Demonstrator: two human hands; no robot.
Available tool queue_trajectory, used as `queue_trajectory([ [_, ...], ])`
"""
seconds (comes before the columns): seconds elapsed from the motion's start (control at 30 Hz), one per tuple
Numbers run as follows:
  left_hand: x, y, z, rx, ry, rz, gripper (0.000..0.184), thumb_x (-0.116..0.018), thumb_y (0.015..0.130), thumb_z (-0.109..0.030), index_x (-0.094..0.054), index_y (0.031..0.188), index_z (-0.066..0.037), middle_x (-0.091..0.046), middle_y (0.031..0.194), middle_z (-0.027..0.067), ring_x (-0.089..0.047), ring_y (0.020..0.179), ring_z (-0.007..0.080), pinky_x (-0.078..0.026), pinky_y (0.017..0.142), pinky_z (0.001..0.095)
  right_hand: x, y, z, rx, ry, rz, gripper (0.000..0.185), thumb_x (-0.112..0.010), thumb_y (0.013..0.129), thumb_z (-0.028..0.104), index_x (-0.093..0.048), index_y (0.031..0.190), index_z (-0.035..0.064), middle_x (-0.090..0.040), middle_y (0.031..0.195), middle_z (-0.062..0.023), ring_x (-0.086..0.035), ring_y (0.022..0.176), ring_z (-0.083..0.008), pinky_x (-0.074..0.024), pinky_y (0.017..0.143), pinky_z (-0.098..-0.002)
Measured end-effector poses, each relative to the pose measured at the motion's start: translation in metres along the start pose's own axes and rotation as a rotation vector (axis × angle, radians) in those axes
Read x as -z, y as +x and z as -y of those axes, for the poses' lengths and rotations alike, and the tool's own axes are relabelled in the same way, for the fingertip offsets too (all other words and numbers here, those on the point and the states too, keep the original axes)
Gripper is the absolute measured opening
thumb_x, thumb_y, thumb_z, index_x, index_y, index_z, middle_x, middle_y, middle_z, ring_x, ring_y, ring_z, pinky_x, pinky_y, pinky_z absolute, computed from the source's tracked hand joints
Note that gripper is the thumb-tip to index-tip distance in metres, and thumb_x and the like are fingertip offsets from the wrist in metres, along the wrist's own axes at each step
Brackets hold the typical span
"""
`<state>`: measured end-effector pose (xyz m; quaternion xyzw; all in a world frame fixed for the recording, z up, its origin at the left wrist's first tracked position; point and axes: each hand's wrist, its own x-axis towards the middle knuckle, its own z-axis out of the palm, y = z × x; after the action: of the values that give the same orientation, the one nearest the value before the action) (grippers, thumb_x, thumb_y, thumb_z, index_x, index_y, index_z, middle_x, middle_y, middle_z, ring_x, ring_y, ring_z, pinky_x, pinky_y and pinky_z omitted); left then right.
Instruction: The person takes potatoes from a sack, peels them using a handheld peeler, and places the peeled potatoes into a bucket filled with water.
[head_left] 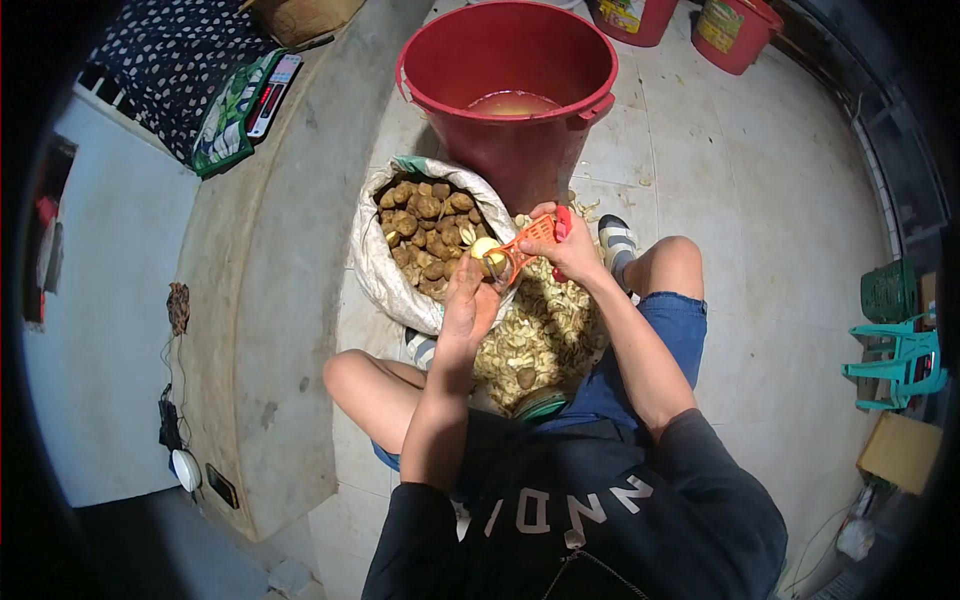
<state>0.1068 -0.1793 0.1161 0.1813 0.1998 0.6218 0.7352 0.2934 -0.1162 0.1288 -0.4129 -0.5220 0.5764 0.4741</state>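
My left hand is closed around a partly peeled, potato-like tuber, its bared flesh pale yellow and some brown skin left on it. In my right hand is an orange peeler, its head against the tuber. Something red shows by the fingers of that hand. Just left of my hands stands a white woven sack with its mouth rolled open, full of brown unpeeled tubers. Beneath my hands lies a heap of pale peelings, with a brown tuber on it.
A large red bucket with some liquid inside stands beyond the sack. Smaller red buckets are farther back. To the left runs a concrete ledge bearing a scale and a phone. A teal plastic chair is at the right.
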Motion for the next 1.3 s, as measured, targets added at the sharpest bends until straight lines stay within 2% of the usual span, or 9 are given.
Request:
queue_trajectory([
  [0.27,-0.001,-0.003,-0.022,-0.003,0.358,0.008,0.070,-0.079,0.067,0.007,-0.045,0.128,0.001,-0.055,0.118,0.0090,-0.058,0.109,0.0197,-0.049,0.097,0.0325,0.000,-0.001,0.019,0.050,0.006,0.070,0.047,-0.086,0.070,0.009,-0.055,0.105,0.0023,-0.064,0.088,-0.0027,-0.060,0.079,-0.0089,-0.0501,0.072,-0.0249],
  [0.5,-0.004,-0.002,-0.025,0.066,0.157,0.129,0.071,-0.081,0.067,0.004,-0.045,0.128,0.000,-0.057,0.116,0.0082,-0.059,0.108,0.0187,-0.049,0.097,0.0313,0.031,0.014,0.023,-0.012,-0.095,-0.094,0.043,-0.083,0.071,0.002,-0.054,0.103,0.0018,-0.061,0.089,-0.0026,-0.060,0.084,-0.0091,-0.0512,0.076,-0.0265],
  [0.6,0.005,-0.001,-0.014,-0.016,0.276,0.106,0.072,-0.083,0.068,-0.002,-0.045,0.129,-0.001,-0.058,0.117,0.0085,-0.059,0.109,0.0191,-0.048,0.097,0.0315,0.003,-0.003,0.042,0.256,-0.229,0.070,0.042,-0.083,0.070,0.001,-0.054,0.100,0.0014,-0.064,0.086,-0.0043,-0.063,0.079,-0.0107,-0.0521,0.072,-0.0263],
  [0.73,-0.005,-0.005,-0.020,0.044,0.113,0.081,0.073,-0.084,0.069,-0.004,-0.044,0.130,-0.001,-0.058,0.116,0.0083,-0.059,0.109,0.0195,-0.048,0.097,0.0319,0.032,0.012,0.028,-0.005,-0.023,-0.048,0.043,-0.085,0.069,0.006,-0.057,0.101,0.0015,-0.062,0.089,-0.0016,-0.059,0.084,-0.0092,-0.0501,0.075,-0.0265],
  [0.83,-0.006,-0.004,-0.017,-0.015,0.309,0.066,0.072,-0.083,0.070,-0.005,-0.044,0.130,0.000,-0.059,0.116,0.0084,-0.059,0.109,0.0201,-0.047,0.098,0.0323,0.006,-0.002,0.037,0.237,-0.271,0.056,0.042,-0.084,0.070,0.005,-0.056,0.101,0.0009,-0.064,0.087,-0.0037,-0.062,0.080,-0.0104,-0.0509,0.073,-0.0259],
  [0.97,0.007,-0.004,-0.017,0.044,0.070,0.116,0.068,-0.081,0.071,-0.003,-0.046,0.129,0.001,-0.059,0.117,0.0097,-0.059,0.109,0.0202,-0.047,0.098,0.0330,0.034,0.014,0.014,0.000,-0.041,-0.102,0.040,-0.084,0.070,0.004,-0.057,0.098,0.0015,-0.062,0.088,-0.0017,-0.059,0.084,-0.0092,-0.0495,0.075,-0.0259],
  [1.07,0.002,-0.003,-0.017,-0.004,0.145,0.084,0.068,-0.080,0.071,-0.001,-0.045,0.129,0.002,-0.060,0.117,0.0109,-0.059,0.110,0.0213,-0.047,0.100,0.0334,0.002,-0.003,0.041,0.316,-0.259,0.052,0.040,-0.083,0.070,0.002,-0.056,0.100,0.0015,-0.064,0.085,-0.0033,-0.063,0.080,-0.0106,-0.0519,0.071,-0.0261],
  [1.17,0.004,-0.004,-0.015,0.004,0.152,0.093,0.065,-0.078,0.072,0.002,-0.046,0.128,0.002,-0.060,0.117,0.0118,-0.059,0.111,0.0219,-0.046,0.101,0.0340,0.028,0.013,0.018,0.015,-0.027,-0.075,0.040,-0.084,0.069,0.002,-0.057,0.098,0.0026,-0.061,0.087,-0.0007,-0.060,0.082,-0.0080,-0.0495,0.072,-0.0246],
  [1.3,0.005,-0.005,-0.017,0.036,0.111,0.072,0.061,-0.075,0.073,0.004,-0.046,0.127,0.002,-0.059,0.118,0.0129,-0.058,0.113,0.0228,-0.045,0.103,0.0351,0.005,-0.006,0.042,0.176,-0.146,0.047,0.040,-0.083,0.071,0.002,-0.056,0.100,0.0024,-0.063,0.086,-0.0030,-0.061,0.078,-0.0087,-0.0512,0.069,-0.0260],
])
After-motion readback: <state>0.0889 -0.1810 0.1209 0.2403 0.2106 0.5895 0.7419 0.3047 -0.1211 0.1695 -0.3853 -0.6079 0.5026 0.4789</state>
